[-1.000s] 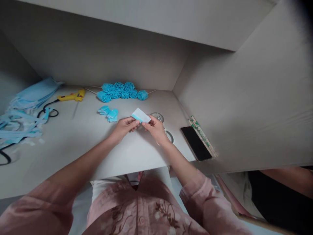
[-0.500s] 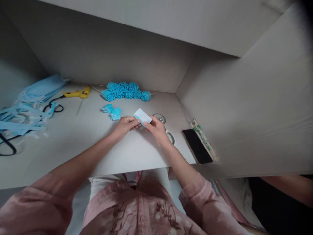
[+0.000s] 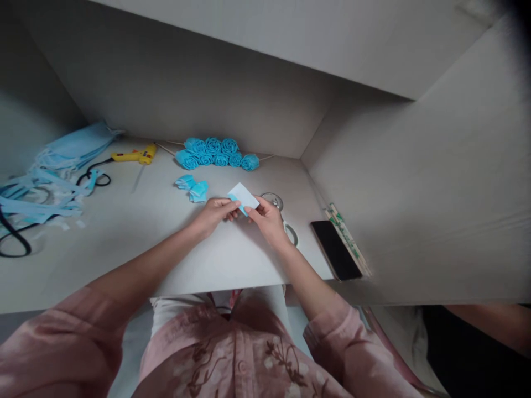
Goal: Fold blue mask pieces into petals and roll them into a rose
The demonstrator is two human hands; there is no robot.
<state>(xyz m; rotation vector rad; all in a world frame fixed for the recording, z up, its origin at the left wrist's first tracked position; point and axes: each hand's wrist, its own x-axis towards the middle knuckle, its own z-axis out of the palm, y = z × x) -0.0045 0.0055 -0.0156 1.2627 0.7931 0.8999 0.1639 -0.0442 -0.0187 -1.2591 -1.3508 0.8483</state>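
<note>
Between my two hands is a small piece of mask fabric (image 3: 245,194), white on its upper face with a blue edge folded over at the lower left. My left hand (image 3: 218,214) pinches the blue edge between thumb and fingers. The other side is gripped by my right hand (image 3: 267,220), its thumb pressed on the lower edge. Folded blue fabric pieces (image 3: 198,191) lie just beyond my left hand. A clear round tape roll (image 3: 272,200) and a white ring-shaped roll (image 3: 292,234) sit beside my right hand, partly hidden by it.
Blue fabric roses (image 3: 221,159) on sticks lie along the back wall. A yellow glue gun (image 3: 133,155), stacked face masks (image 3: 78,145) and cut blue strips (image 3: 41,202) are at left. A black phone (image 3: 337,250) and wrapped sticks (image 3: 348,236) lie at right. Another person's arm shows lower right.
The view has shifted slightly. The blue folded edge of the fabric shows a little more, while both hands keep nearly the same grip on it.
</note>
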